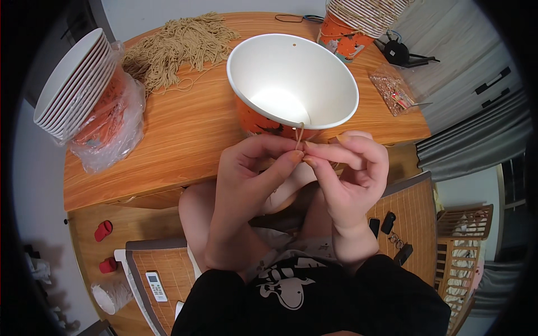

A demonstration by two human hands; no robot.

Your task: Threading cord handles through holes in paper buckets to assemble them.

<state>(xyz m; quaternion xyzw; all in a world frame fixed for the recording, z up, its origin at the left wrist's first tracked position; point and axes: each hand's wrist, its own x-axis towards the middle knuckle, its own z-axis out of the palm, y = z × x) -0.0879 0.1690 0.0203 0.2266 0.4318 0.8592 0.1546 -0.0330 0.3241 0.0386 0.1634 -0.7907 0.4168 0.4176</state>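
Observation:
A large paper bucket (260,115), white inside and orange with dark figures outside, stands near the table's front edge, its mouth tipped toward me. From its near rim a thin tan cord (300,133) comes down to my fingertips. My left hand (246,173) pinches the cord between thumb and forefinger. Against it, my right hand (353,173) is also closed in a pinch at the cord, its fingertips touching the left ones. The exact twist of the cord between the fingers is hidden. A small hole (294,45) shows in the bucket's far wall.
A heap of tan cords (182,47) lies at the back left of the wooden table (185,134). Nested buckets in clear plastic (92,106) lean at the left. Another corded stack (358,28) stands back right, near a bag of small beads (389,89) and a black object (398,53).

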